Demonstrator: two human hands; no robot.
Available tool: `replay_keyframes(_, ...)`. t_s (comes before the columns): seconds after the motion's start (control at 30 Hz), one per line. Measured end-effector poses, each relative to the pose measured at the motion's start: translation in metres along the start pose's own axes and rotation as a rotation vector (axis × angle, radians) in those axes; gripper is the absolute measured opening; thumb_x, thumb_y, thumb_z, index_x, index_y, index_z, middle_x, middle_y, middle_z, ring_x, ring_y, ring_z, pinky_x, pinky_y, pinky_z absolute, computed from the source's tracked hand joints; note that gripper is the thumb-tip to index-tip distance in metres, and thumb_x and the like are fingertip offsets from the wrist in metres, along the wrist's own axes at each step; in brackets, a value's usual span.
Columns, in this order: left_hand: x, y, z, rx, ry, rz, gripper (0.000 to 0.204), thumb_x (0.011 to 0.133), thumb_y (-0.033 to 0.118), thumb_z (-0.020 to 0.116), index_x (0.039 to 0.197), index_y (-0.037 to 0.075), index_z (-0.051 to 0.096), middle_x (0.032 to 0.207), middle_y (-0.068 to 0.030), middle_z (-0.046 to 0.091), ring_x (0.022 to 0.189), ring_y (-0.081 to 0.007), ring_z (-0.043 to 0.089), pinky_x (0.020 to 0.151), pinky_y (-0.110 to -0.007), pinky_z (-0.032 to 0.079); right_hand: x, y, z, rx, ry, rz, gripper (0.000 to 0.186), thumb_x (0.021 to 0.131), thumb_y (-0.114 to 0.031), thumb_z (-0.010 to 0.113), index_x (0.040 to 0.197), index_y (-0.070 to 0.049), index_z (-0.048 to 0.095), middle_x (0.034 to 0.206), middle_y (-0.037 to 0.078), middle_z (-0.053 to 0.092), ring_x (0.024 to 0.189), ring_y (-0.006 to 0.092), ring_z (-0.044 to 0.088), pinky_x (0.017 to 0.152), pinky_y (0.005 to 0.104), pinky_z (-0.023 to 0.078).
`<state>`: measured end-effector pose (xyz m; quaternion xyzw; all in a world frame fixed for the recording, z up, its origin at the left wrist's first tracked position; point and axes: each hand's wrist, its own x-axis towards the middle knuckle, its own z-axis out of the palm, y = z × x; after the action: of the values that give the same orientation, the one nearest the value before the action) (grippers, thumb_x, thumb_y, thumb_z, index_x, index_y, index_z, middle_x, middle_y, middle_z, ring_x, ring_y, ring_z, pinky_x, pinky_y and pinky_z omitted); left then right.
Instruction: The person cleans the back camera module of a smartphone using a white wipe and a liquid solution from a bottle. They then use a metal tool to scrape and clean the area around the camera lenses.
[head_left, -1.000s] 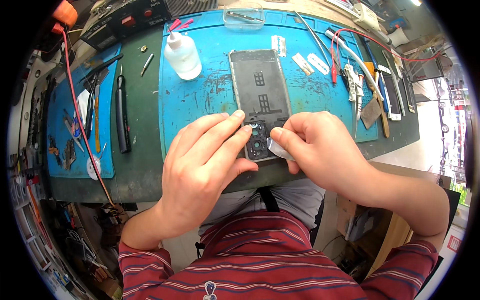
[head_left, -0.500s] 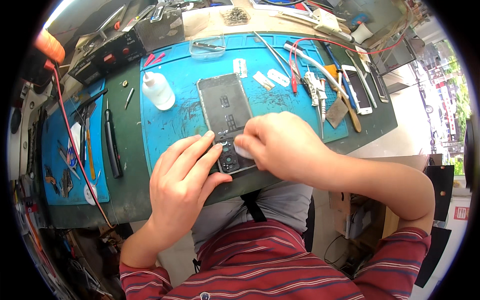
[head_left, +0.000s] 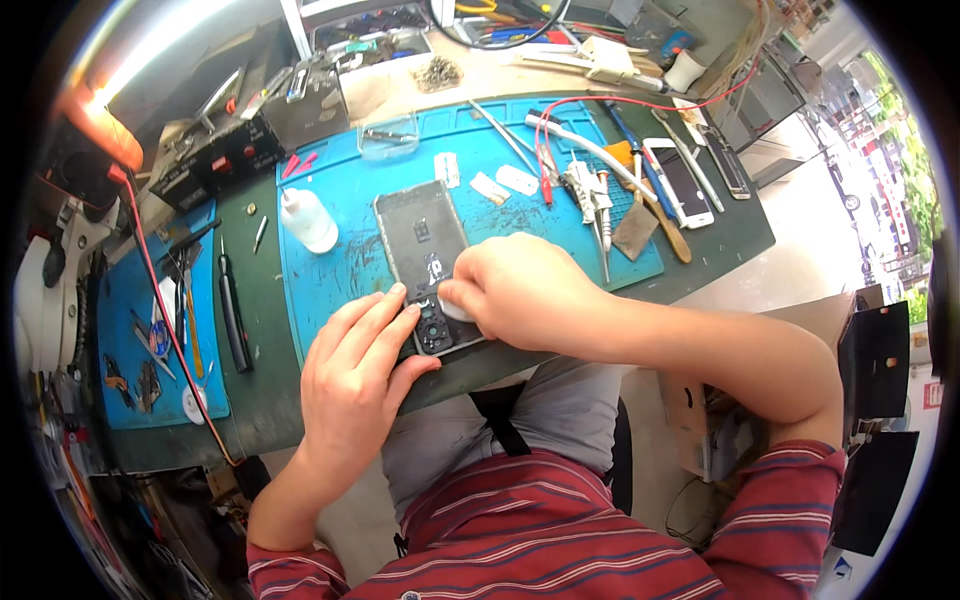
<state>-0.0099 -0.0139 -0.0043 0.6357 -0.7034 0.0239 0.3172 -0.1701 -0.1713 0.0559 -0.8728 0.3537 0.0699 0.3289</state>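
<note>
The phone shell (head_left: 408, 222) is steadied by the spread left hand (head_left: 350, 372); a white piece (head_left: 455, 309) is pinched by the right hand (head_left: 512, 290); work is judged underway, the remainder unclear.

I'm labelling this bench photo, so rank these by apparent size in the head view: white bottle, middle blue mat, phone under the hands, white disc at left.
1. Blue mat
2. Phone
3. Bottle
4. Disc

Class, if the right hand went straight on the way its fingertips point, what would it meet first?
Probably the fingertips of the left hand, at the left edge of the grey rectangular phone body. Depth is hard to judge: the right hand, pinching a small whitish piece, may touch the phone.
</note>
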Motion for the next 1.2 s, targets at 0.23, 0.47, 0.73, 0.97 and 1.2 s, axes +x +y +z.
replay_keyframes(0.23,-0.004,0.000,0.001,-0.057,0.007,-0.021,0.062,0.072,0.013,0.092,0.130,0.000,0.071,0.138,-0.0154,0.071,0.123,-0.0369,0.067,0.102,-0.046,0.056,0.000,0.027,-0.008,-0.246,0.403,-0.217,0.028,0.104,-0.027,0.064,0.094,-0.004,0.076,0.092,0.019,0.075,0.090,0.0394,0.074,0.077,0.0515,0.059)
replay_keyframes(0.47,-0.009,0.002,-0.003,-0.027,0.037,-0.006,0.068,0.085,0.030,0.088,0.141,0.000,0.063,0.140,-0.0175,0.068,0.122,-0.0359,0.067,0.101,-0.045,0.056,0.024,0.066,-0.011,-0.495,0.840,-0.433,0.014,0.099,-0.021,0.069,0.100,-0.009,0.075,0.101,0.009,0.070,0.097,0.0295,0.067,0.086,0.0424,0.050)
replay_keyframes(0.73,-0.020,0.003,-0.005,0.057,0.180,0.061,0.040,0.086,0.014,0.085,0.125,0.005,0.075,0.098,-0.0041,0.072,0.090,-0.0229,0.071,0.081,-0.038,0.056,0.107,0.096,-0.074,-0.449,0.934,-0.364,0.014,0.100,-0.018,0.068,0.107,-0.008,0.076,0.098,0.015,0.074,0.094,0.0376,0.072,0.083,0.0485,0.057)
replay_keyframes(0.97,-0.029,-0.006,-0.006,-0.121,0.215,0.037,0.037,0.095,0.039,0.081,0.114,0.008,0.078,0.074,0.0027,0.062,0.062,-0.0173,0.056,0.055,-0.033,0.043,0.233,0.096,-0.123,-0.487,0.953,-0.348,0.027,0.096,-0.027,0.073,0.116,-0.009,0.073,0.105,0.019,0.074,0.102,0.0377,0.072,0.093,0.0487,0.057)
replay_keyframes(1.2,-0.027,-0.005,-0.007,-0.142,0.216,-0.029,0.041,0.095,0.043,0.081,0.114,0.007,0.079,0.077,0.0021,0.064,0.064,-0.0157,0.059,0.054,-0.030,0.044,0.308,0.078,-0.132,-0.651,0.855,-0.176,0.028,0.092,-0.028,0.075,0.097,-0.001,0.076,0.097,0.020,0.077,0.087,0.0390,0.077,0.083,0.0497,0.062)
